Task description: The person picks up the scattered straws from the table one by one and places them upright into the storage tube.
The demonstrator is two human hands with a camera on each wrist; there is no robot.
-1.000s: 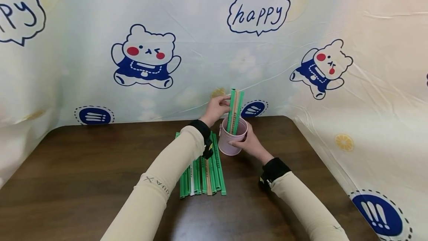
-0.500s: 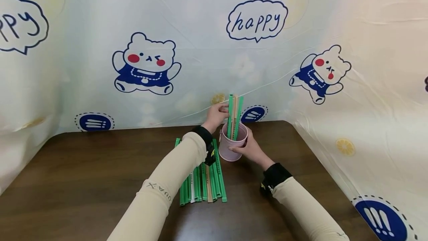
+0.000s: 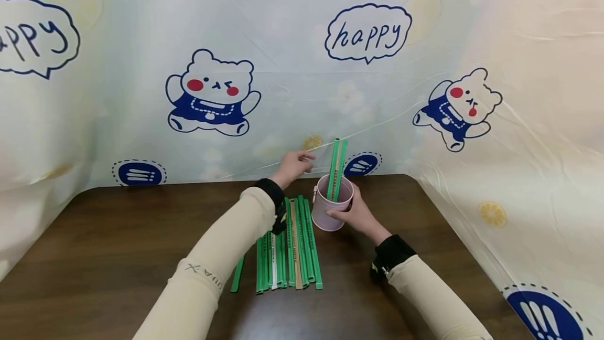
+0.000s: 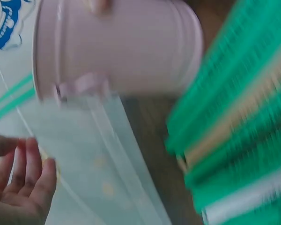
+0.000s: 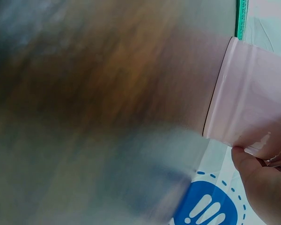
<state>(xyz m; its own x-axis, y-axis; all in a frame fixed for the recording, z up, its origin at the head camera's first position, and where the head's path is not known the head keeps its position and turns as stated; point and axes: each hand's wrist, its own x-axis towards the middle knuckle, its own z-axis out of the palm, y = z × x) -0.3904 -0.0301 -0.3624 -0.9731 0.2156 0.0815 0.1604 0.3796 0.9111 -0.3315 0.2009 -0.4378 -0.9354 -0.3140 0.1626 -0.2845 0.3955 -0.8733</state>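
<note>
- Just let go: the left hand has drawn back from the sticks in the pink cup, its fingers loosely bent, thumb close to the fingertips, holding nothing.
- The right hand grips the cup as before, thumb on the outer wall, its other fingers largely hidden.
- With the left hand away, the upright sticks lean inside the cup, well above its rim; that part of the work looks settled, while most of the supply appears to be on the table.
- The left sleeve has shifted left, baring more of the row beside the cup.
- The count in the cup: two green sticks seen, a sliver of brown between them, perhaps a third.
- The count on the table: one brown stick, one white stick, one lone green stick left of the row, and many row greens, packed and partly covered, so no firm total.
- Also pictured: one cup, two hands, two black wristbands, two printed bears.
</note>
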